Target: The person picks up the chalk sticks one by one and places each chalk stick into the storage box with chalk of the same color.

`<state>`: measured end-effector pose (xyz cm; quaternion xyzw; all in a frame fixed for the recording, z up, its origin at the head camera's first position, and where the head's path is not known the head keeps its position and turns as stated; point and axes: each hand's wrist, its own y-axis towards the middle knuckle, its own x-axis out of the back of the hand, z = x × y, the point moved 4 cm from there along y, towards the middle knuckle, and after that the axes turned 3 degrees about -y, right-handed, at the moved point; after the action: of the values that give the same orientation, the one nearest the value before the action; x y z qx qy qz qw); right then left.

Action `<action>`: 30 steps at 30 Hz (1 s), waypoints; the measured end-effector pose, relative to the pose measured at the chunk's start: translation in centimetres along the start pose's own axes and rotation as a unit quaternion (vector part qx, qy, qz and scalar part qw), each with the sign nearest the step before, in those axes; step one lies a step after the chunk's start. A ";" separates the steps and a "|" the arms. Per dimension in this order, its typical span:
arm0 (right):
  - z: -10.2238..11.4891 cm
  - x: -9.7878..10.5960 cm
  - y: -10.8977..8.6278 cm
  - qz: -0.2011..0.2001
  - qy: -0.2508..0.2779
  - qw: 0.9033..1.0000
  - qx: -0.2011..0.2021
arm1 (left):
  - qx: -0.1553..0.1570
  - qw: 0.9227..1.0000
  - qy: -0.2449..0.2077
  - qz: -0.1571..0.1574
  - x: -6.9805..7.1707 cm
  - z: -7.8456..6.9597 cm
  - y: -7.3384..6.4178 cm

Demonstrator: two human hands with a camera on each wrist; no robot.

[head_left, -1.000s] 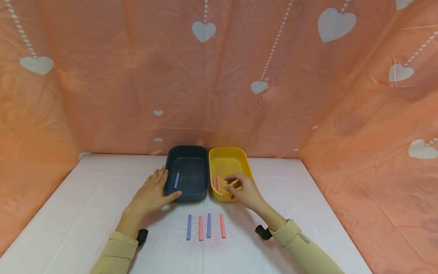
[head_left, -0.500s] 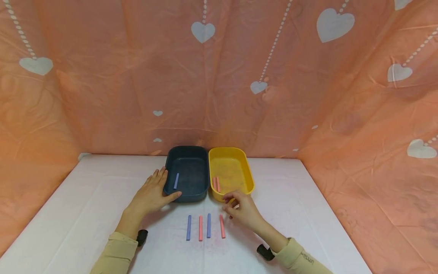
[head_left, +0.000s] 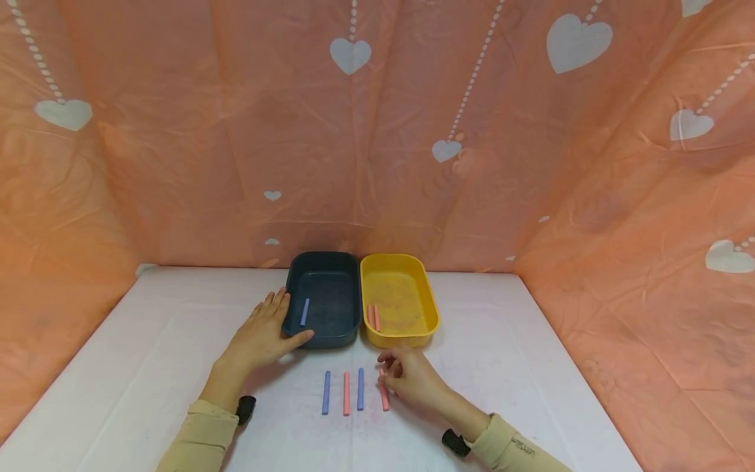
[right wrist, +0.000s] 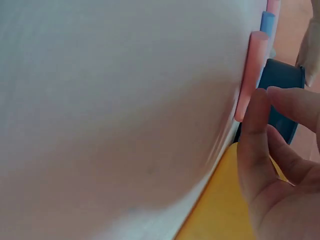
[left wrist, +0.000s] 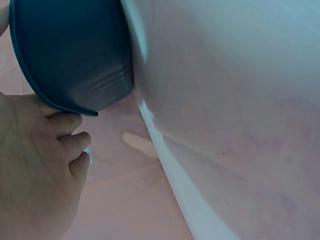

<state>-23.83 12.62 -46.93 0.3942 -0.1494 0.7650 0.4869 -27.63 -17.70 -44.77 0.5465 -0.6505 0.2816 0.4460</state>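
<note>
Pink rightmost stick (head_left: 385, 399): may roll if clipped by right hand's (head_left: 411, 375) parted, empty fingers, with left hand (head_left: 258, 337) straight-fingered against dark tray (head_left: 335, 340).

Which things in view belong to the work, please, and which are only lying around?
Likely in the work:
dark blue rounded rectangular tray, touched by the left hand
yellow rounded rectangular tray
pink chalk-like sticks, the right hand close to one
blue chalk-like sticks

Probably just surroundings:
orange cloth-like backdrop with white hearts
white table
small black wrist-worn devices

white table (head_left: 501, 341) | dark tray (head_left: 333, 301) | yellow tray (head_left: 407, 295) | blue sticks (head_left: 326, 393) | pink sticks (head_left: 346, 393)
</note>
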 end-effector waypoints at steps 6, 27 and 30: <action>-0.1 -0.2 0.1 0.017 -0.020 1.000 -0.009 | -0.001 1.000 -0.002 0.000 -0.1 0.0 0.0; -0.1 -0.5 0.2 0.048 -0.040 0.998 -0.017 | -0.008 1.000 0.003 -0.007 0.0 -0.1 -0.1; -0.1 -0.5 0.2 0.049 -0.040 0.998 -0.017 | -0.008 1.000 0.005 -0.008 0.1 -0.2 -0.1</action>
<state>-23.99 12.26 -47.36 0.4083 -0.2011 0.7685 0.4496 -27.47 -17.63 -44.61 0.5467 -0.6462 0.2758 0.4555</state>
